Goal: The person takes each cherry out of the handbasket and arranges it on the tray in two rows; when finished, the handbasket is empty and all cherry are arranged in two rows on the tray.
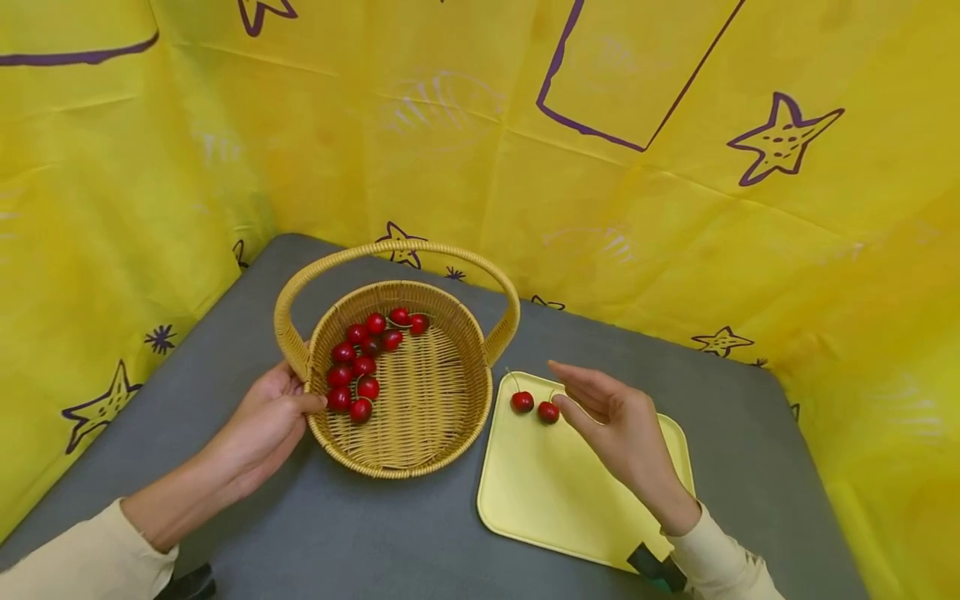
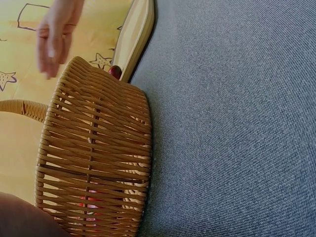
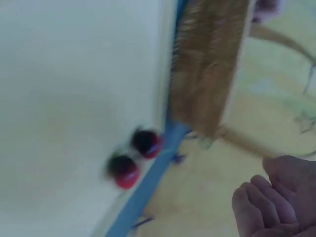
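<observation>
A woven wicker basket with a hoop handle stands on the grey table and holds several red cherries along its left inner side. My left hand rests against the basket's left rim, thumb on the edge. Two cherries lie at the far left corner of a pale yellow tray to the right of the basket. My right hand hovers just above the tray beside those two cherries, fingers relaxed and holding nothing. The right wrist view shows the two cherries, blurred, and the basket wall.
The grey table is walled by yellow cloth with purple stars at the back and both sides. In the left wrist view the basket wall fills the left, with bare table to the right.
</observation>
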Motion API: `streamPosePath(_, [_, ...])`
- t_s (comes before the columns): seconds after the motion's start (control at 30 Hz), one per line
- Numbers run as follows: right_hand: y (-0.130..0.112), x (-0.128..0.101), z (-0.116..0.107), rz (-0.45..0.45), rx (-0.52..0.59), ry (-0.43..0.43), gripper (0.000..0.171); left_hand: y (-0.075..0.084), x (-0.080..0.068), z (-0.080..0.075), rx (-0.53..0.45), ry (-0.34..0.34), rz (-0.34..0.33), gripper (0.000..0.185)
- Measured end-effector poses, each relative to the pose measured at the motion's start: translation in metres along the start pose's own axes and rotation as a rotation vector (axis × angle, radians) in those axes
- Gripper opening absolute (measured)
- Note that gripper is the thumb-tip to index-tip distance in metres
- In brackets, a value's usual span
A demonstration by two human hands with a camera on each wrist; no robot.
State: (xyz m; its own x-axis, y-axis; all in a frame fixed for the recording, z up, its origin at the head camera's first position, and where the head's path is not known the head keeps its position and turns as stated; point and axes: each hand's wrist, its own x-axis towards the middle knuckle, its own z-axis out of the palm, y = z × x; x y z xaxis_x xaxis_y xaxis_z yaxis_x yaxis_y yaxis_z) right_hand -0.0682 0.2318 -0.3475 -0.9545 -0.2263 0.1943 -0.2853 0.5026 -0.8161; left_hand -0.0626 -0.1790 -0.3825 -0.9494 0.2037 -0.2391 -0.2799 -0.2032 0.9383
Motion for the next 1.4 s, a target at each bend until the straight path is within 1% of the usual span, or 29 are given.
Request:
streamPosePath(0.1, [-0.020, 0.003, 0.008, -0.042, 0.109, -0.038, 0.041, 0.000, 0.000, 0.001, 0.002, 0.004, -0.001, 0.092])
streamPosePath(0.23, [-0.037, 0.011, 0.026, -0.120, 0.186, -0.117, 0.042, 0.002, 0.001, 0.003, 0.000, 0.014, 0.012, 0.093])
streamPosePath(0.3, [-0.041, 0.017, 0.039, -0.155, 0.190, -0.155, 0.042, 0.003, 0.001, 0.004, 0.000, 0.019, 0.018, 0.094])
streamPosePath(0.4, [-0.044, 0.027, 0.057, -0.182, 0.209, -0.218, 0.043, 0.003, -0.001, 0.005, 0.002, 0.019, 0.018, 0.093])
streamPosePath(0.7, [-0.062, 0.061, 0.093, -0.208, 0.203, -0.335, 0.046, 0.005, 0.002, 0.008, 0.002, 0.018, 0.024, 0.092])
streamPosePath(0.83, [-0.066, 0.069, 0.110, -0.229, 0.185, -0.391, 0.047, 0.004, 0.001, 0.005, -0.005, 0.023, 0.019, 0.092])
streamPosePath(0.93, [-0.067, 0.071, 0.122, -0.235, 0.164, -0.419, 0.046, 0.003, 0.000, 0.003, -0.006, 0.023, 0.013, 0.092])
streamPosePath(1.2, [-0.058, 0.074, 0.149, -0.259, 0.090, -0.517, 0.044, 0.002, 0.003, 0.002, -0.010, 0.005, 0.001, 0.091])
streamPosePath(1.27, [-0.056, 0.075, 0.155, -0.270, 0.044, -0.539, 0.044, 0.002, 0.003, 0.002, -0.010, 0.002, -0.003, 0.091])
streamPosePath(1.4, [-0.053, 0.078, 0.166, -0.317, -0.094, -0.566, 0.042, 0.000, 0.001, 0.000, -0.009, -0.002, -0.011, 0.090])
